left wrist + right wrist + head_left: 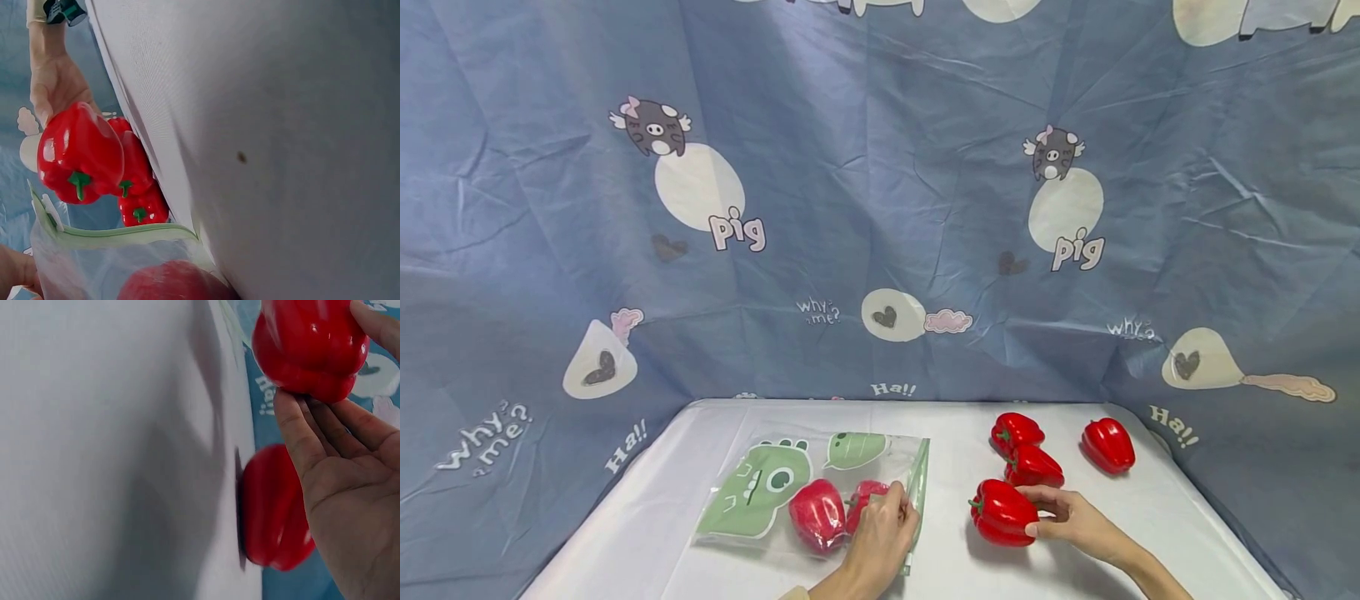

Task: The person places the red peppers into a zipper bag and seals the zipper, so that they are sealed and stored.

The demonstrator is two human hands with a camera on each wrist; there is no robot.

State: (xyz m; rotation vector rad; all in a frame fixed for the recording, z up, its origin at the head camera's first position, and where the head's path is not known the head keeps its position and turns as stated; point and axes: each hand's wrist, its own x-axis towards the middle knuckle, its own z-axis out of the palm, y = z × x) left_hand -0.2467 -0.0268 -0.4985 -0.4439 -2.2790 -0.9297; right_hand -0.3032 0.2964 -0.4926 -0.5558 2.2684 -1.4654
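My right hand (1075, 521) grips a red bell pepper (1002, 512) by its blunt end, thumb on one side and fingers on the other. Its green stem points left, toward the bag, and it hangs above the white table in the right wrist view. A clear zip bag (760, 546) with green cartoon print lies to the left, its green zip edge on the right side. Two red peppers, one whole in view (817, 515) and one partly covered by the hand (863, 498), lie inside. My left hand (883, 533) pinches the bag near its mouth, which gapes in the left wrist view.
Behind the held pepper, two red bell peppers lie close together, one farther back (1017, 433) and one nearer (1034, 467). Another red pepper (1108, 446) lies apart at the right. A blue printed cloth (880, 208) hangs behind the white table (955, 433).
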